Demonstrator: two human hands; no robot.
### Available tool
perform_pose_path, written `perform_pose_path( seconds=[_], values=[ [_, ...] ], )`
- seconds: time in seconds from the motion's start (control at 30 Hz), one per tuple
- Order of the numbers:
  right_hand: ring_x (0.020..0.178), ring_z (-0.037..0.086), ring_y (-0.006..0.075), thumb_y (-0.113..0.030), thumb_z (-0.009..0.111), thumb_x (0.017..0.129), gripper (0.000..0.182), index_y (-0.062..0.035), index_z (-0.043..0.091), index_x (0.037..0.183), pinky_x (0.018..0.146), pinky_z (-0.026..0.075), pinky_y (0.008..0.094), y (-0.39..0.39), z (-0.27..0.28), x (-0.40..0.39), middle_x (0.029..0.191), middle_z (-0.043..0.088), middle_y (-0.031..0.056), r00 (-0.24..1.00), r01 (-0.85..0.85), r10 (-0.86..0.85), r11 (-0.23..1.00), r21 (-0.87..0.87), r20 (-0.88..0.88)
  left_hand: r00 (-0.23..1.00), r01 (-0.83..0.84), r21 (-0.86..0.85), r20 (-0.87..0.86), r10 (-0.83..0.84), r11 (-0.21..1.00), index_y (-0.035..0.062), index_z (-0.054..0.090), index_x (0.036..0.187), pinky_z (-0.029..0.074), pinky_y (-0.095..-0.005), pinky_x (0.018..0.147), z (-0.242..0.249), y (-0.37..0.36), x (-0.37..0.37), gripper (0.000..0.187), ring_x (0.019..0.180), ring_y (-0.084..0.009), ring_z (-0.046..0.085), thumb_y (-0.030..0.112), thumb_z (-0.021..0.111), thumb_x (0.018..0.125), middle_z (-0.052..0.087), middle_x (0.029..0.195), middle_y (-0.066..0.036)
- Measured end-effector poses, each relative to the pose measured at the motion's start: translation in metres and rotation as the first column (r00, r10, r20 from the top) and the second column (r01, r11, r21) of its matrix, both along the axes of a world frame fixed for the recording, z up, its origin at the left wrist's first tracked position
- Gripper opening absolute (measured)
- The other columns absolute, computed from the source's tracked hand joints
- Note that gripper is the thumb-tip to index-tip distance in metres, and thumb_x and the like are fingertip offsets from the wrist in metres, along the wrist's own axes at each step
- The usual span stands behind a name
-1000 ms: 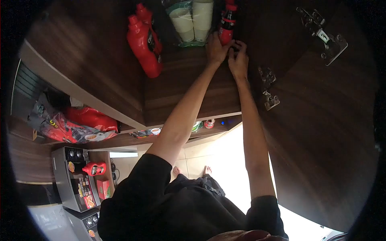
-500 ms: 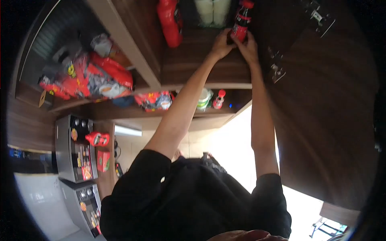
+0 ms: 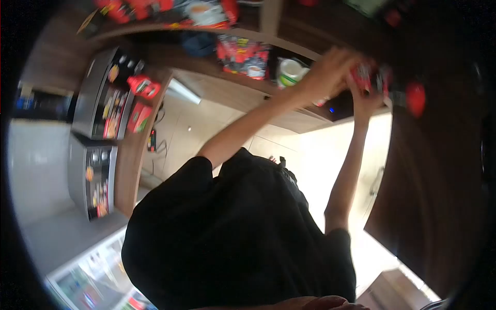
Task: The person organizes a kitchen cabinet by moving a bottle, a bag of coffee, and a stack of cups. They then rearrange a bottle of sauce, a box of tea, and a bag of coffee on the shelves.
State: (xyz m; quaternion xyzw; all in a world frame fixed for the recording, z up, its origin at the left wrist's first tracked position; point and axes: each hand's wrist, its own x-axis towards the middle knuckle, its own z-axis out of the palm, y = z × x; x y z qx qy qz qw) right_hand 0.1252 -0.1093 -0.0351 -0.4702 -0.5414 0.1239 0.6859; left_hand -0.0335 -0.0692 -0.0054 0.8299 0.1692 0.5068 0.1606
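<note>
Left hand (image 3: 330,72): up at shelf height, fingers curled round the near end of the red-labelled bottle (image 3: 385,85); the blur hides how tight the hold is.
Right hand (image 3: 364,101): cupped under the same bottle, palm up against its body, closed on it as far as the smear lets me see.
Bottle: lying roughly sideways between both hands, red cap (image 3: 416,98) pointing away toward the dark cabinet door (image 3: 439,196), just in front of the lower shelf (image 3: 243,85).
Doing it well: I'd judge two hands are right here; hold the body firmly, keep the cap end level, and move slowly enough not to clip the shelf edge.
On the shelf: a red snack packet (image 3: 244,57) and a white-and-green cup (image 3: 290,71) sit just beside the left hand.
Surface: dark wood shelving, more red packets (image 3: 201,11) on the tier beyond.
Room: pale tiled floor (image 3: 191,134), a stack of grey appliances (image 3: 98,129) with stickered fronts, a red bottle (image 3: 144,85) resting on the wooden bench (image 3: 135,165) beside them.
</note>
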Motion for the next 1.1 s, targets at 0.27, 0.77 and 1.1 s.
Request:
perform_pose_path(
  seconds=[0.27,0.77,1.1],
  values=[
    [0.095,0.06,0.0227,-0.02,0.095,0.06,0.071,-0.0066,0.06,0.121,0.084,0.052,0.0363,-0.118,-0.083,-0.111,0.103,0.056,0.0092,0.886,-0.317,0.417,0.864,-0.391,0.203,0.984,-0.174,-0.473,-0.124,0.13,0.864,0.0144,0.054,0.136,0.038,-0.0456,0.11,-0.114,-0.141,-0.12,0.072,0.134,-0.031,0.041,0.007,0.078,0.068,0.049,0.144,-0.007],
    [0.084,0.071,0.0183,-0.022,0.091,0.069,0.047,-0.0025,0.068,0.106,0.074,0.056,0.0317,-0.041,-0.189,-0.276,0.093,0.073,0.0092,0.813,-0.445,0.581,0.592,-0.672,-0.027,0.865,-0.469,-0.644,-0.196,0.463,0.604,0.0106,0.059,0.131,0.042,-0.0418,0.102,-0.244,-0.117,-0.264,0.067,0.116,-0.0312,0.055,0.016,0.085,0.069,0.062,0.126,-0.009],
    [0.084,0.069,0.0192,-0.015,0.077,0.087,0.074,-0.0024,0.031,0.143,0.067,0.055,0.0307,0.048,-0.2,-0.357,0.102,0.068,0.0118,0.788,-0.468,0.616,0.597,-0.651,0.0,0.737,-0.566,-0.683,-0.167,0.654,0.462,0.0131,0.063,0.12,0.054,-0.0417,0.084,-0.257,-0.01,-0.337,0.046,0.099,-0.0326,0.065,0.017,0.077,0.077,0.069,0.107,-0.009]
  ],
)
